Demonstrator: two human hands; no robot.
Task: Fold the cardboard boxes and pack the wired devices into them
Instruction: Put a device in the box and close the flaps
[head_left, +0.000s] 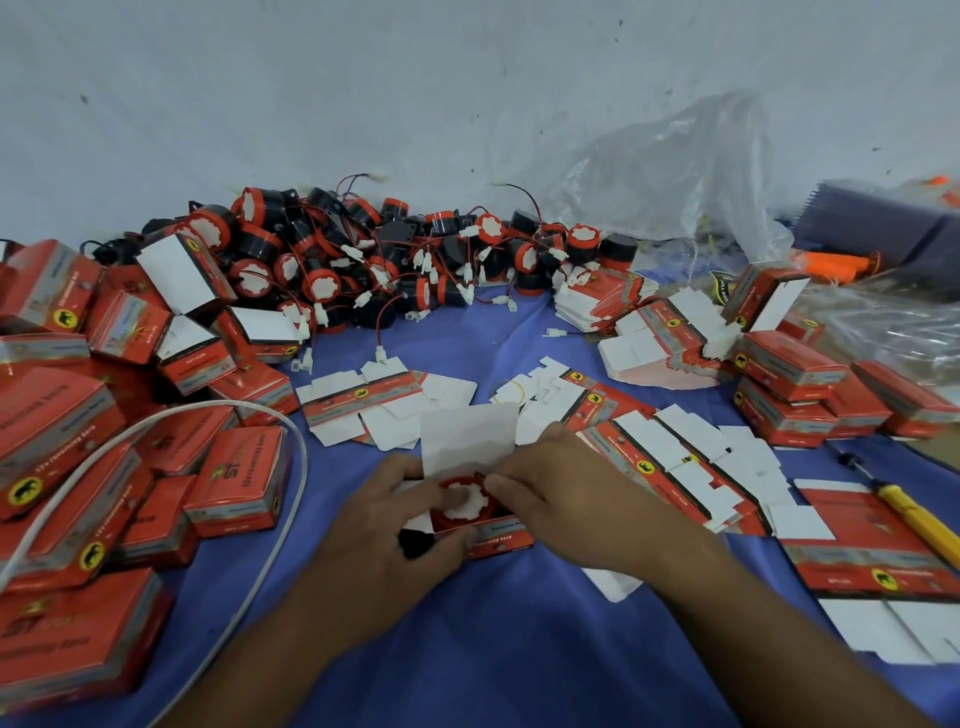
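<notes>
A pale, speckled wall (363, 78) rose well beyond the grip. Blue cloth (467, 649) covered the surface beneath the grip. Crumpled clear plastic (675, 171) lay beyond, to its right.

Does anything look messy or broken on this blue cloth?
Nothing broken, just messy. The wired devices lie in a tangled heap at the back, the folded boxes on the left are tumbled at all angles, and a white cable loops over them. The open box held by the left hand and right hand looks fine.
</notes>
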